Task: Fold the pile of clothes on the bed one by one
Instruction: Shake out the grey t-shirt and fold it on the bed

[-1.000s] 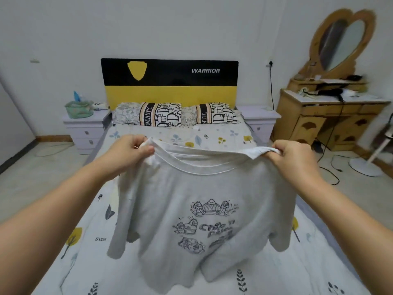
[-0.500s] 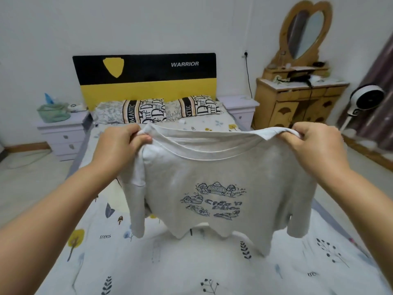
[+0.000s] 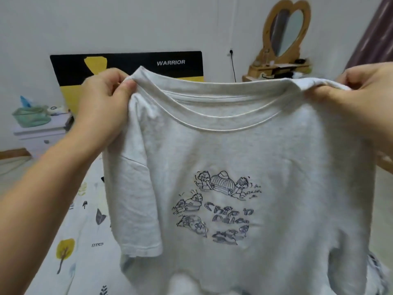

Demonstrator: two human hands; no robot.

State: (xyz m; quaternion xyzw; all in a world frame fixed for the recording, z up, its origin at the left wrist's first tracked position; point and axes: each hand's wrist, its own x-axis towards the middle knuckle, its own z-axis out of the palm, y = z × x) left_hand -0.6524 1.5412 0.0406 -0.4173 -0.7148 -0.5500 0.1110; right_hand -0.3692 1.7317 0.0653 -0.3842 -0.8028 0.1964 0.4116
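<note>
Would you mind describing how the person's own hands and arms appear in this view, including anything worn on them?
Both the left hand and the right hand are bare: no gloves, and no rings show on the visible fingers. The left forearm is uncovered along its whole visible length, with no sleeve, watch or bracelet. Only a short bare stretch of the right forearm shows at the frame's edge.

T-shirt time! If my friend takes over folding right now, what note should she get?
Left hand: pinching the grey T-shirt at its left shoulder.
Right hand: pinching the right shoulder.
The shirt hangs spread in the air above the bed, cartoon print facing you.
Done: shirt picked up and opened out.
Left: lay it flat on the bed and fold it. No other clothes show in this view.
</note>
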